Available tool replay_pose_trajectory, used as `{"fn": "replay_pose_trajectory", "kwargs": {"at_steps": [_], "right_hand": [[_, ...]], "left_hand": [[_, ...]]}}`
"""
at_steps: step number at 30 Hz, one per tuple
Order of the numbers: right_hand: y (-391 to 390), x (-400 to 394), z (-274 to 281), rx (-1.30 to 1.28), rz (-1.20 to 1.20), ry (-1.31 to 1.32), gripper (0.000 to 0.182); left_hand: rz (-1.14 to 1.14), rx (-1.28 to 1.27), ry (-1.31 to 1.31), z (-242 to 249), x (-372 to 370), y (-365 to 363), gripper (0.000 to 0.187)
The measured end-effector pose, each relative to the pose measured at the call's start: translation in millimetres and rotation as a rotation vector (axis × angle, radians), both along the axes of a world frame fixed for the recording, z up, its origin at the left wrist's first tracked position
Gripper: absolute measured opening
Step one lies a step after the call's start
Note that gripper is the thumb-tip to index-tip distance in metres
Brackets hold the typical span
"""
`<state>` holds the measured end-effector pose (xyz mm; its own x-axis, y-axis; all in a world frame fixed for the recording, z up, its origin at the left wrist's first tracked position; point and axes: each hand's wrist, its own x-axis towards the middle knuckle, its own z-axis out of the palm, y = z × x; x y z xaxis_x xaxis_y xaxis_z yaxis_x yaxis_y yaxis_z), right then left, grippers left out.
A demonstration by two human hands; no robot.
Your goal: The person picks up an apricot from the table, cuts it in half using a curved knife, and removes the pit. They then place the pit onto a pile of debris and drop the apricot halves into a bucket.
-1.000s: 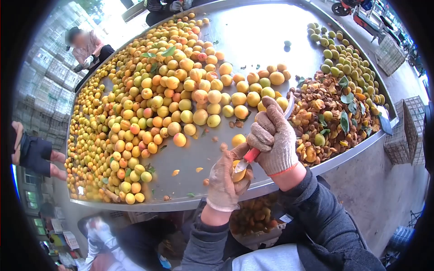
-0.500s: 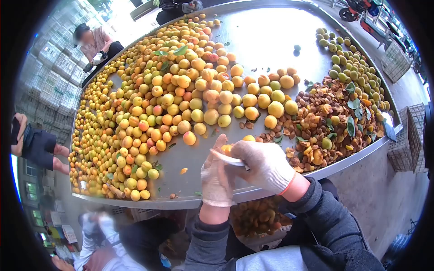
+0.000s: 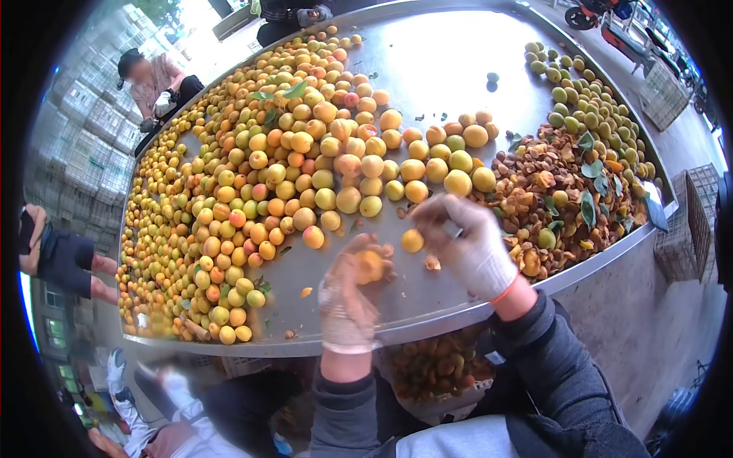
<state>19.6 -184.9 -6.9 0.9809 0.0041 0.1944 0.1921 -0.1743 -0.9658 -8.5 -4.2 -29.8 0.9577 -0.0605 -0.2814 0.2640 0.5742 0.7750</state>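
Note:
My left hand (image 3: pixel 350 301), in a pale work glove with bare fingertips, is curled around an apricot (image 3: pixel 369 266) over the metal table. My right hand (image 3: pixel 475 248), gloved too and smeared by motion, is bent above the table. A small pale part of a knife (image 3: pixel 452 229) shows among its fingers; the blade cannot be made out. Between the hands sits a whole apricot (image 3: pixel 412 240), close to my right fingertips. A small brownish scrap (image 3: pixel 433 262) is just below my right hand.
A large heap of apricots (image 3: pixel 252 191) covers the table's left side. At right lie brown pits and scraps (image 3: pixel 546 198) with leaves, and greener apricots (image 3: pixel 588 103) behind. Under the table edge is a container of apricot pieces (image 3: pixel 439 366). Another person (image 3: pixel 156 88) works at far left.
My hands have moved apart: the right went right and up, the left slightly left and down. The white knife handle, plain before, is now mostly hidden. The apricot in my left hand shows more.

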Motion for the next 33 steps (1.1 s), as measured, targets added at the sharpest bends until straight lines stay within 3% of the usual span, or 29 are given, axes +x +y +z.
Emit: {"fn": "replay_pose_trajectory", "kwargs": {"at_steps": [2,4,6,8,9,10,11,12,13,14,15,16,19,20,21,22,23,24,25,27,29,30,32,33], "right_hand": [[-15,1,25,0.336,-0.227,0.322,0.013],[-26,2,15,0.338,-0.254,0.276,0.013],[-32,-1,15,0.403,-0.234,0.253,0.013],[-38,-5,16,0.290,-0.188,0.123,0.014],[-39,-3,6,0.081,-0.255,-0.088,0.014],[-42,-10,17,0.162,-0.241,0.050,0.014],[-44,-9,14,0.083,-0.250,0.018,0.013],[-39,-10,21,0.393,-0.208,0.116,0.012],[-47,-6,11,0.227,-0.250,0.079,0.010],[-47,-11,23,0.234,-0.238,0.060,0.010],[-50,-6,15,0.244,-0.223,0.043,0.011],[-57,-2,9,0.237,-0.231,0.036,0.012],[-65,-2,10,0.224,-0.188,0.040,0.013],[-68,-2,9,0.221,-0.188,0.039,0.013],[-68,-1,2,0.148,-0.200,-0.121,0.014],[-73,-3,-5,0.062,-0.223,-0.271,0.014],[-75,-6,3,0.106,-0.215,-0.211,0.013],[-79,-13,14,0.188,-0.229,-0.072,0.013],[-79,-16,17,0.213,-0.274,-0.033,0.012],[-79,-20,21,0.236,-0.286,-0.015,0.013],[-82,-20,16,0.237,-0.275,-0.004,0.013],[-80,-22,19,0.279,-0.245,0.044,0.013],[-77,-25,19,0.322,-0.211,0.069,0.013],[-76,-25,19,0.370,-0.175,0.093,0.012]], "left_hand": [[0.157,-0.055,0.078,4,3,8,0.042],[0.154,0.085,0.037,10,3,1,0.032],[-0.077,0.592,-0.004,5,9,-3,0.027],[-0.091,1.018,-0.304,-12,16,-22,0.020],[-0.198,1.214,-0.415,-18,20,-33,0.022],[-0.273,1.448,-0.506,-22,26,-39,0.024],[-0.264,1.675,-0.552,-40,35,-47,0.018],[-0.314,1.722,-0.566,-47,44,-54,0.016],[-0.492,1.899,-0.414,-62,56,-64,0.017],[-0.552,1.927,-0.322,-91,71,-71,0.021],[-0.407,1.856,-0.194,-119,80,-76,0.023],[-0.442,1.781,0.001,-111,89,-79,0.021],[-0.459,1.862,-0.149,-73,77,-67,0.020],[-0.406,1.766,-0.163,-58,70,-62,0.022],[-0.365,1.664,-0.179,-46,62,-57,0.025],[-0.321,1.500,-0.299,-50,55,-42,0.025],[-0.301,0.948,-0.098,-21,36,-38,0.029],[-0.288,0.934,-0.150,-10,20,-32,0.026],[-0.377,0.664,-0.122,16,-2,-28,0.021],[-0.484,0.686,-0.058,31,-42,-27,0.018],[-0.527,0.973,-0.381,32,-81,-36,0.020],[-0.674,1.023,-0.238,42,-92,-39,0.024],[-0.745,1.143,-0.404,49,-98,-39,0.025],[-0.621,1.139,-0.517,46,-93,-32,0.026]]}}
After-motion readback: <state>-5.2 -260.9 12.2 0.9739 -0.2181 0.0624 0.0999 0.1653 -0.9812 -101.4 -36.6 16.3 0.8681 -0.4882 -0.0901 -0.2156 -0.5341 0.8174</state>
